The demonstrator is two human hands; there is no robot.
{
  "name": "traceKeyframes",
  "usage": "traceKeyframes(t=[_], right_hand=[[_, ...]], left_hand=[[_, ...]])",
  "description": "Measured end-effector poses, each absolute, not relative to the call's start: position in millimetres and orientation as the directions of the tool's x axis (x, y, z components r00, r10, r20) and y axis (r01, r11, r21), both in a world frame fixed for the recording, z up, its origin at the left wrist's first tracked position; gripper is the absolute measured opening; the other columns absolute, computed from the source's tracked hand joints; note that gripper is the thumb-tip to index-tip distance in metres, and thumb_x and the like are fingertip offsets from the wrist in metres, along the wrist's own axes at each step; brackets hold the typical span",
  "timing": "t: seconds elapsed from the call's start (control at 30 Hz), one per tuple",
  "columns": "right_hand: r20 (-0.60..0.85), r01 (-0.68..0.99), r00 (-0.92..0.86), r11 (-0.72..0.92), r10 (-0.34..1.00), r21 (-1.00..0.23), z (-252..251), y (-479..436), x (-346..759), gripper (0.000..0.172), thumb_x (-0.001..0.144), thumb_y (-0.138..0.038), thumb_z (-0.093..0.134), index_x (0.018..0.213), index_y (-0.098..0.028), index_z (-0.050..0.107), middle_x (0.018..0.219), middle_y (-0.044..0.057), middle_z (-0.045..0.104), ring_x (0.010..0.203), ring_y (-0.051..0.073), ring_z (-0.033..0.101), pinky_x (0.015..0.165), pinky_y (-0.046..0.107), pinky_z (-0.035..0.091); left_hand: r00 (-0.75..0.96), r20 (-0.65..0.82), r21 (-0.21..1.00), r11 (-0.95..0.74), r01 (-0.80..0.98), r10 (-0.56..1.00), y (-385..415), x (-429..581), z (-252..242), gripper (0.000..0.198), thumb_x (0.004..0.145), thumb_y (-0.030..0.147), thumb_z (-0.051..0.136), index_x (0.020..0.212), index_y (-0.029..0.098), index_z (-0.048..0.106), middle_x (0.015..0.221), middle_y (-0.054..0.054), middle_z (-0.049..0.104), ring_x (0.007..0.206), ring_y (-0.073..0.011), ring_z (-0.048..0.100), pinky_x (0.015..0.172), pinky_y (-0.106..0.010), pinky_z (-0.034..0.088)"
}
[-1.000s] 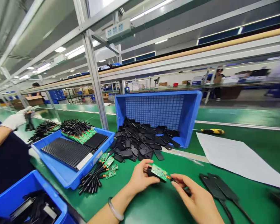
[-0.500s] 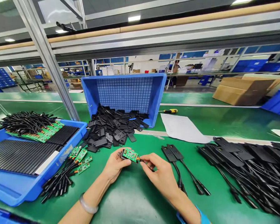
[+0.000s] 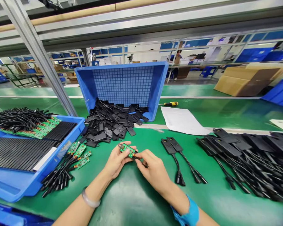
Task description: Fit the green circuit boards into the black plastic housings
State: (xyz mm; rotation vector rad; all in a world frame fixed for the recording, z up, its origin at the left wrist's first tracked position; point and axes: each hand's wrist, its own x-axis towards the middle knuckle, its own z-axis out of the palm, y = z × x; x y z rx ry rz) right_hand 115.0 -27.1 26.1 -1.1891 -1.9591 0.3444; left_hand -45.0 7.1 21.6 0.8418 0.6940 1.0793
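Note:
My left hand (image 3: 116, 161) is closed around a small green circuit board (image 3: 127, 150) seated in a black shell, held just above the green mat. My right hand (image 3: 152, 168) pinches the board's cable end, where the wires leave it on the right. Just beyond my hands, black plastic shells (image 3: 110, 124) spill out of a tipped blue crate (image 3: 159, 89). More green boards with black cables (image 3: 70, 163) lie to the left of my left hand.
A blue tray (image 3: 16, 185) at left holds black strips and wired boards. Two finished black cabled units (image 3: 176, 153) lie right of my hands, a large heap of them (image 3: 247, 157) further right. White paper (image 3: 181, 121) and a screwdriver (image 3: 171, 104) lie behind. A metal post (image 3: 44, 72) rises at left.
The view has swung right and downward, bringing the heap of finished units into sight; the neighbouring person's gloved hand left the picture. My hands keep their hold on the board and its cable.

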Motion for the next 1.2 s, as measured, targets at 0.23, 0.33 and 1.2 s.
traceKeyframes(t=[0.23, 0.33, 1.2], right_hand=[[0.348, 0.558, -0.196, 0.397, 0.917, -0.729, 15.2, -23.5, 112.3, 0.017, 0.086, -0.025, 0.051, 0.102, -0.021, 0.056, 0.082, 0.003, 0.062, 0.057, 0.014, 0.055, 0.056, 0.026, 0.045], [0.254, 0.573, -0.166, 0.303, 0.953, -0.762, 16.4, -20.3, 114.6, 0.014, 0.082, -0.03, 0.059, 0.092, -0.021, 0.057, 0.071, 0.0, 0.061, 0.051, 0.013, 0.052, 0.052, 0.026, 0.042], [0.017, 0.231, -0.138, 0.049, 0.99, -0.972, 12.3, -8.3, 104.2, 0.038, 0.079, -0.052, 0.055, 0.06, -0.019, 0.058, 0.05, 0.0, 0.058, 0.039, 0.011, 0.047, 0.04, 0.022, 0.035]], left_hand=[[0.191, -0.076, 0.902, 0.149, -0.406, 0.979, 8.2, -39.2, 17.4, 0.04, 0.072, 0.038, 0.073, 0.098, 0.015, 0.053, 0.094, -0.01, 0.07, 0.085, -0.0204, 0.066, 0.076, -0.032, 0.052], [0.172, -0.076, 0.912, 0.138, -0.386, 0.982, 7.7, -39.0, 18.1, 0.044, 0.072, 0.041, 0.073, 0.1, 0.016, 0.05, 0.093, -0.01, 0.07, 0.086, -0.0215, 0.067, 0.076, -0.033, 0.052], [0.064, 0.031, 0.92, -0.004, -0.392, 0.997, 0.5, -33.8, 17.0, 0.04, 0.077, 0.045, 0.066, 0.097, 0.02, 0.042, 0.088, -0.007, 0.071, 0.086, -0.0233, 0.068, 0.075, -0.037, 0.053]])
